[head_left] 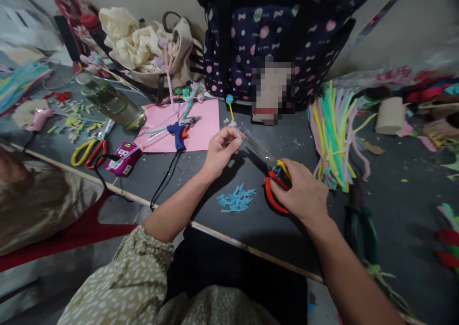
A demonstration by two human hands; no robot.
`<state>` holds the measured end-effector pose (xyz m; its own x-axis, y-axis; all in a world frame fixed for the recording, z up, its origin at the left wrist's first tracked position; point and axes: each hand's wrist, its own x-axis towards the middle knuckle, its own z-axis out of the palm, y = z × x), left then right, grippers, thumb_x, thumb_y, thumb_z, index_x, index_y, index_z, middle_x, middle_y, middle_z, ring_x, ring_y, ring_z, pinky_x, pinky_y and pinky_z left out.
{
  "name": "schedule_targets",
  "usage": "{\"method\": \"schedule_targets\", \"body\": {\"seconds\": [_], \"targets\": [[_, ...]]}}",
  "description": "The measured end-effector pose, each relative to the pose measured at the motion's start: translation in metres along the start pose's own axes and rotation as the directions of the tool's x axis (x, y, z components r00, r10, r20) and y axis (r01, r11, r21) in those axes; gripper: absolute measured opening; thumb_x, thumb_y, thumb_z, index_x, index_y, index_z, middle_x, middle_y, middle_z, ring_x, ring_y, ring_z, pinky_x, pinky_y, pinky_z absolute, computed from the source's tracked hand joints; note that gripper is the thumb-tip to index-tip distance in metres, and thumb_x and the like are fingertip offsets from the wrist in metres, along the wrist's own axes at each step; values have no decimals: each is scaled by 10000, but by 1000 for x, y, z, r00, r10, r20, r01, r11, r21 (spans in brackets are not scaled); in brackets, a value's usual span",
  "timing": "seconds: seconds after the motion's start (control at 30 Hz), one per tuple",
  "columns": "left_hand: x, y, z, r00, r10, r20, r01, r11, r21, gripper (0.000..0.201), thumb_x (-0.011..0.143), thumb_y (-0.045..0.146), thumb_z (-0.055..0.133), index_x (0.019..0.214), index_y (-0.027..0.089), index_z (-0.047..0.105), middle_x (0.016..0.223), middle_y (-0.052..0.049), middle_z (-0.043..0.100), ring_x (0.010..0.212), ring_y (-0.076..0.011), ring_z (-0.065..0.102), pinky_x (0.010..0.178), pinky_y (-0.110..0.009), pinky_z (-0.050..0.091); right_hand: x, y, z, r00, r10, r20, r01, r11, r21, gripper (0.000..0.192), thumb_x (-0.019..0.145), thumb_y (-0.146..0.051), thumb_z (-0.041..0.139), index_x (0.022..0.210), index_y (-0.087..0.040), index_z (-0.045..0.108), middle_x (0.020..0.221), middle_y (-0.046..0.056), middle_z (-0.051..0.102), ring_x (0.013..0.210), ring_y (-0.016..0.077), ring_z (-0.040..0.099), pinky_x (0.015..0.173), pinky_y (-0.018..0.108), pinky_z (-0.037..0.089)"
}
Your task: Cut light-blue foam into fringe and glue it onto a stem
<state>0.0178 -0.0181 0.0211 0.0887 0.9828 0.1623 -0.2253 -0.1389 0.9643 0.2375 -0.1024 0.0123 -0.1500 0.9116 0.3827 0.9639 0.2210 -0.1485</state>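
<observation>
Red-handled scissors, gripped by the right hand, are closing beside the left hand pinching a blue scrap; fingertips risk a nick.

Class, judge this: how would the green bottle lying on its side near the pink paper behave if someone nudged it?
The green bottle lies on its rounded side, so it would probably roll. It looks like smooth, clear plastic, likely light and a bit slippery. Scraps and scissors beside it might stop it.

One head-worn camera looks forward and down, close over the dark worktable.
</observation>
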Motion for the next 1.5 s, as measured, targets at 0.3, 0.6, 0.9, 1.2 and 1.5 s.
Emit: {"method": "schedule_targets", "body": {"seconds": [0.3,0.6,0.9,1.2,1.5], "targets": [[-4,5,3,995,-24,94,0,967,254,47,776,190,676,768,183,630,1113,-92,692,948,-182,610,748,-256,437,-2,6,5,997,-39,-64,32,994,-100,477,859,-518,588,1195,-181,620,927,91,690,772,215,611,599,301,343],[11,-8,-10,977,-189,-99,185,981,-48,191,690,244,774,763,178,610,883,-28,667,603,-75,532,558,-201,455,-2,11,7,994,1,-111,1,1000,11,475,858,-506,596,1196,-173,621,983,97,711,843,228,643,625,300,386],[11,-5,-10,935,-354,-34,319,877,-358,342,610,239,857,852,179,623,732,33,640,543,-43,529,536,-171,463,-2,4,7,992,-42,-115,60,987,150,451,841,-476,636,1184,-183,629,1013,82,724,839,215,676,667,296,459],[7,-4,-7,932,-362,2,331,849,-411,320,615,228,861,823,187,621,661,59,586,542,-42,537,551,-169,471,-4,0,9,987,-93,-128,119,969,218,441,852,-439,636,1215,-190,606,1014,66,726,807,184,684,674,275,483],[4,-1,-2,938,-347,16,321,847,-424,340,585,233,881,804,183,625,654,60,576,530,-42,534,516,-165,455,-5,2,11,979,-148,-138,170,971,169,455,882,-459,611,1217,-152,598,965,73,738,773,175,691,645,266,464]]}}
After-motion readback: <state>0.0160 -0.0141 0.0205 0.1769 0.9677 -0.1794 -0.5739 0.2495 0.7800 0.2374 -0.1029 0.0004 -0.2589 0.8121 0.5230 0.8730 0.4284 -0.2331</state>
